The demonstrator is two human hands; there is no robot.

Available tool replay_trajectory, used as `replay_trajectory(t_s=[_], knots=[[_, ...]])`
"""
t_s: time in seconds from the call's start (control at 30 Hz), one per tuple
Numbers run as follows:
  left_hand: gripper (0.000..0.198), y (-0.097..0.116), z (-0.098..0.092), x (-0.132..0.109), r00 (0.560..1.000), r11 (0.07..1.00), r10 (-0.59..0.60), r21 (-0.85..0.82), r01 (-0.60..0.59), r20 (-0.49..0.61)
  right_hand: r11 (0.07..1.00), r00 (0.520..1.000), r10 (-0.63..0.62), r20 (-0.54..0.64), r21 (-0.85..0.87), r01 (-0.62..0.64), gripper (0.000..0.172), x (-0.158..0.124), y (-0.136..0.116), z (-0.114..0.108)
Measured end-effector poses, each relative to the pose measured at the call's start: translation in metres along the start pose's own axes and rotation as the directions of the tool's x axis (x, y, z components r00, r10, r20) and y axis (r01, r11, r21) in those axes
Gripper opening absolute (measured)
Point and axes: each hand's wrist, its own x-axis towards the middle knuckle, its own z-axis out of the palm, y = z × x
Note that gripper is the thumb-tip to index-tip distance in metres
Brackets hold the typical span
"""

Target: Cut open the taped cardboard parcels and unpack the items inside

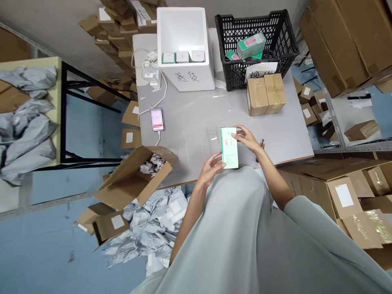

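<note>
The grey desk fills the middle of my view, and past its near left edge a heap of grey bags lies low down. At the back right of the desk stands a black lattice crate, with a white foam tub beside it on the left. An open carton, some crumpled packing inside, is at the near left corner. Two taped brown boxes sit side by side just in front of the crate, partly covering its paper sign. Green boxes lie in the crate, and three small boxes line the tub's near wall. The box I hold, white with a green side, is at the near edge of the desk, right before my lap. A phone lies to the left, with a white cable at its lower end. My left fingers grip the box at its lower left corner; my right fingers close on its upper right, a tip pressed to the printed face.
</note>
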Motion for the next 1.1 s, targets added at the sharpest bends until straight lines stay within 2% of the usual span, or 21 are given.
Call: replay_trajectory(t_s=[0.1,0.23,0.37,0.47,0.6,0.73,0.83,0.9,1.1], knots=[[0.094,-0.003,-0.005,0.001,1.0,0.998,-0.012,-0.065,0.013,0.016,0.997,1.0,0.015,0.002,0.071,-0.015,0.074,-0.004,-0.01,-0.003],[0.089,-0.006,-0.015,0.002,0.989,0.98,-0.047,-0.185,0.074,0.143,0.979,0.995,0.076,0.065,0.184,-0.087,0.075,-0.009,-0.018,-0.006],[0.081,-0.004,-0.018,-0.001,0.971,0.971,-0.065,-0.208,0.114,0.231,0.972,0.987,0.089,0.132,0.204,-0.115,0.074,-0.01,-0.018,-0.003],[0.081,-0.001,-0.012,-0.002,0.981,0.983,-0.054,-0.165,0.086,0.186,0.986,0.995,0.068,0.069,0.149,-0.078,0.07,-0.008,-0.015,0.0],[0.096,0.005,-0.001,0.0,0.993,0.999,-0.02,-0.032,0.023,0.114,0.996,0.998,0.047,-0.039,0.073,-0.044,0.07,-0.003,-0.007,0.002],[0.104,0.005,0.002,0.002,0.994,1.0,-0.004,0.001,0.004,0.11,0.995,0.997,0.057,-0.054,0.08,-0.053,0.072,-0.003,-0.003,0.002],[0.107,0.002,-0.002,0.001,0.994,0.999,-0.018,-0.039,0.022,0.106,0.994,0.998,0.057,-0.026,0.097,-0.054,0.069,-0.006,-0.004,-0.002],[0.102,-0.001,-0.007,-0.002,0.993,0.996,-0.029,-0.08,0.038,0.118,0.991,0.999,0.054,0.006,0.126,-0.055,0.067,-0.009,-0.007,-0.006],[0.082,-0.011,-0.019,-0.008,0.962,0.975,-0.063,-0.187,0.116,0.267,0.974,0.985,0.057,0.161,0.207,-0.091,0.07,-0.021,-0.018,-0.007]])
